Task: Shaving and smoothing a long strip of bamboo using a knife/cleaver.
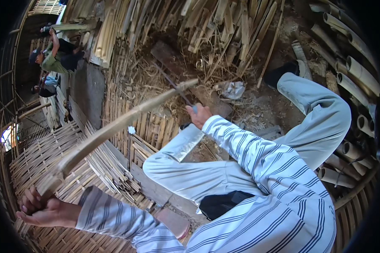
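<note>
My left hand (50,211), at the lower left, is closed around the near end of a long, split bamboo length (107,130). The bamboo slants up to the right, and its far end lies close to my right hand (202,115). That hand grips the blue handle of a long knife (168,79), whose narrow dark blade points up and left. Blade and bamboo cross near the bamboo's far end; I cannot tell whether they touch. Beneath the blade there is a dark wooden block (166,55) among shavings.
Split bamboo strips (109,38) are piled ahead, and cut bamboo poles (361,74) are stacked at the right. Woven bamboo slats (46,154) lie on the left. A crumpled clear plastic piece (233,90) sits between my legs. Two people (55,61) work at the far left.
</note>
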`<state>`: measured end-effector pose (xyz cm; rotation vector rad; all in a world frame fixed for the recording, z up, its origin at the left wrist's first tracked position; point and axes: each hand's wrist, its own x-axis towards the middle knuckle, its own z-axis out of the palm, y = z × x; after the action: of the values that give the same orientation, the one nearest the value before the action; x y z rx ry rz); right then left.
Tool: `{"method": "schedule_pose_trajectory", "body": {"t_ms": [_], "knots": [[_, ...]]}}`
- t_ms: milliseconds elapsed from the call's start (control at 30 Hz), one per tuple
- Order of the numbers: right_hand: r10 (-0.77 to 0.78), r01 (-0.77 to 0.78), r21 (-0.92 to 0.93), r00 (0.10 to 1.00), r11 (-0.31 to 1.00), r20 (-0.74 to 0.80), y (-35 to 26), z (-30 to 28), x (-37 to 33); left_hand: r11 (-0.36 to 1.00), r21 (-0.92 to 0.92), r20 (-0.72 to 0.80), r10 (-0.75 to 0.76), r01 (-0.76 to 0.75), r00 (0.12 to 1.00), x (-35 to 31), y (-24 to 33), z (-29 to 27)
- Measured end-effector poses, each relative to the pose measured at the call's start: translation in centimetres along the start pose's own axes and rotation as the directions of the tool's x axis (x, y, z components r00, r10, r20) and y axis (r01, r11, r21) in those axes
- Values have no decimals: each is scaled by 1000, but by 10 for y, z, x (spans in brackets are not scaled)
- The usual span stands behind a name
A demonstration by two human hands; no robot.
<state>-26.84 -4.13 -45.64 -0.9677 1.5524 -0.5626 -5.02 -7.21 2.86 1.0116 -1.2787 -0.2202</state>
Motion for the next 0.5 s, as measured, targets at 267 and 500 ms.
{"method": "schedule_pose_trajectory", "body": {"t_ms": [267, 500], "knots": [[-98, 87, -71, 981, 994, -168, 34, 11, 6, 997, 81, -78, 22, -16, 997, 4, -7, 12], [-76, 76, 12, 996, 997, -38, -22, 0, -17, 959, 276, -271, 145, -67, 952, -12, -7, 26]]}}
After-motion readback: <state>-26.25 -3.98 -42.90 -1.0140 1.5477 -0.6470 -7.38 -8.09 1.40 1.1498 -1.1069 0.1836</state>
